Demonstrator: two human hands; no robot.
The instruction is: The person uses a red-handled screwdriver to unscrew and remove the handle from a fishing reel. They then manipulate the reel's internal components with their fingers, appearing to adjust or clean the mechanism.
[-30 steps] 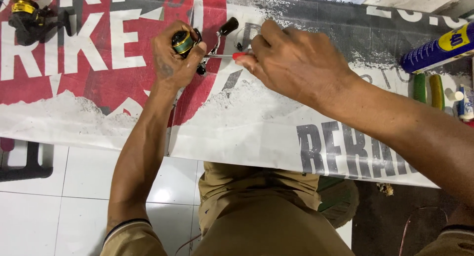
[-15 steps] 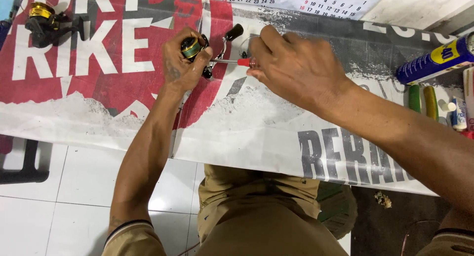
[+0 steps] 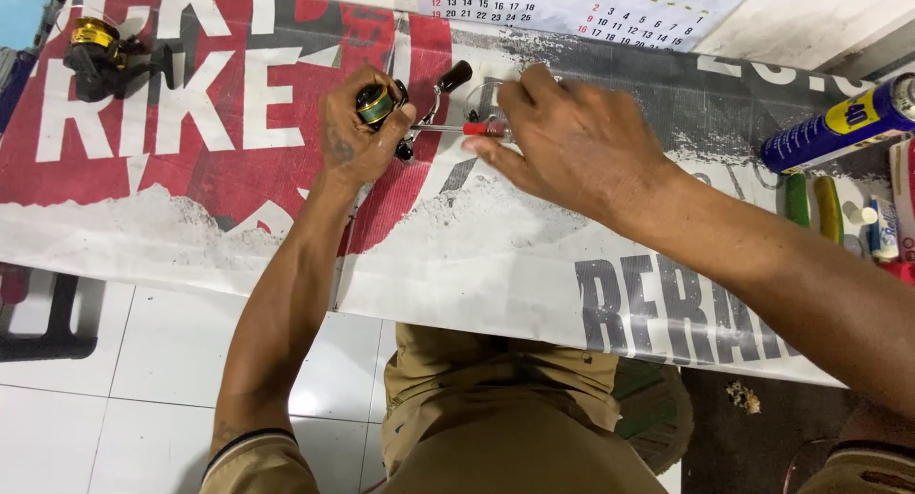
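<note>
The left hand (image 3: pixel 351 132) clamps a small black-and-gold fishing reel (image 3: pixel 383 103) against the banner-covered counter (image 3: pixel 496 256) to steady it, while the right hand (image 3: pixel 572 146) pinches a slim red-handled screwdriver (image 3: pixel 467 128), its tip pressed sideways into the reel.

spare reel (image 3: pixel 100 58), spray can (image 3: pixel 839 122), calendar (image 3: pixel 581 6)
</note>
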